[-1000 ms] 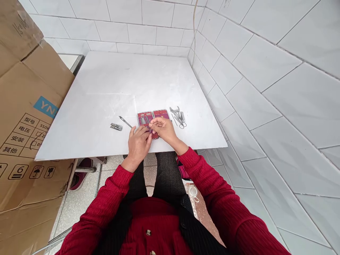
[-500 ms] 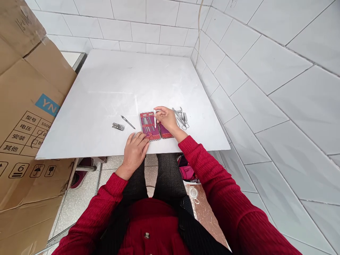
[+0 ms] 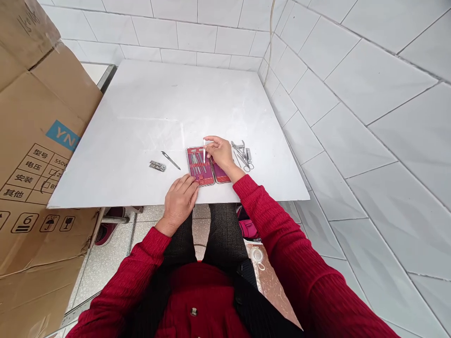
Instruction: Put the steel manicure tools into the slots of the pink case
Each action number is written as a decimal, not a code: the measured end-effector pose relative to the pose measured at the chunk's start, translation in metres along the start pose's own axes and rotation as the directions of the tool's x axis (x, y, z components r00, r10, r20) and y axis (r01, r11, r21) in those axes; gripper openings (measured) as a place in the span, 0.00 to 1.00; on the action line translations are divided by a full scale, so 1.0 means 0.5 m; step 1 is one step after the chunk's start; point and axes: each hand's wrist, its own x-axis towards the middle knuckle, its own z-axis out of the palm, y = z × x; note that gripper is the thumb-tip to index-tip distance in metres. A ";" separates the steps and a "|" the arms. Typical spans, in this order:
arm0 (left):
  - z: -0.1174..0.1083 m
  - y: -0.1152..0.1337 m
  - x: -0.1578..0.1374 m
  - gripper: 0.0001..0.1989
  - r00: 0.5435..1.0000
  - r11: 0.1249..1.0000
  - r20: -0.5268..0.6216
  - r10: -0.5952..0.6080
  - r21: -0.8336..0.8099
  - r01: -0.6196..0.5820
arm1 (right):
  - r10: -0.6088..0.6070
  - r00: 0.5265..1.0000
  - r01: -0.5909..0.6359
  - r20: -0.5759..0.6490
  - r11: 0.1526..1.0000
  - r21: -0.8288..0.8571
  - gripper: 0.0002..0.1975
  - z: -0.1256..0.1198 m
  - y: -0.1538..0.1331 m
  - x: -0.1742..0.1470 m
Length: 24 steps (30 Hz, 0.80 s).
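Note:
A manicure case (image 3: 200, 181) with a red and purple lining lies open on the table, several slim metal tools (image 3: 195, 163) strapped in its left half. My right hand (image 3: 219, 152) is closed in a pinch around a slim bright manicure tool (image 3: 204, 152), held upright over the case's left half; its exact kind is unclear. My left hand (image 3: 181, 199) lies flat with fingers stretched, fingertips at the case's near left edge. Left of the case are a nail clipper (image 3: 157, 166) and a thin metal file-like tool (image 3: 171, 160). My right hand and wrist partly cover the case's right half.
Scissors, nippers (image 3: 242, 152) and another nail clipper (image 3: 248, 154) lie right of the case. The white table (image 3: 151, 98) meets tiled walls behind and to the right. A large cardboard box (image 3: 38, 117) stands at the left.
My right hand has shifted slightly up and left with the slim tool, still above the case's left half. My left hand stays at the case edge. The camera view has tilted a little.

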 end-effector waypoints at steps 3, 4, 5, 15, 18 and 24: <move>0.000 0.000 0.000 0.14 1.000 1.000 0.007 -0.010 -0.009 0.010 | -0.016 1.000 0.016 0.002 1.000 -0.007 0.14 -0.001 0.004 0.008; 0.001 0.000 0.000 0.14 1.000 1.000 0.007 -0.011 -0.013 0.011 | -0.017 1.000 0.017 0.002 1.000 -0.012 0.14 -0.002 0.005 0.009; 0.001 0.000 0.000 0.14 1.000 1.000 0.007 -0.011 -0.015 0.011 | -0.016 1.000 0.016 0.004 1.000 -0.017 0.14 -0.002 0.007 0.011; 0.002 0.000 0.000 0.14 1.000 1.000 0.014 0.000 0.005 0.000 | -0.015 1.000 0.014 -0.010 0.996 -0.083 0.11 -0.001 0.026 0.014; 0.001 0.001 0.001 0.14 1.000 1.000 0.012 0.000 0.013 0.000 | -0.069 0.996 0.060 -0.049 0.984 -0.166 0.11 -0.003 0.028 0.012; 0.001 0.003 0.002 0.14 1.000 1.000 0.000 0.005 0.024 -0.005 | -0.171 0.984 0.149 -0.050 0.942 -0.301 0.15 -0.003 0.024 0.013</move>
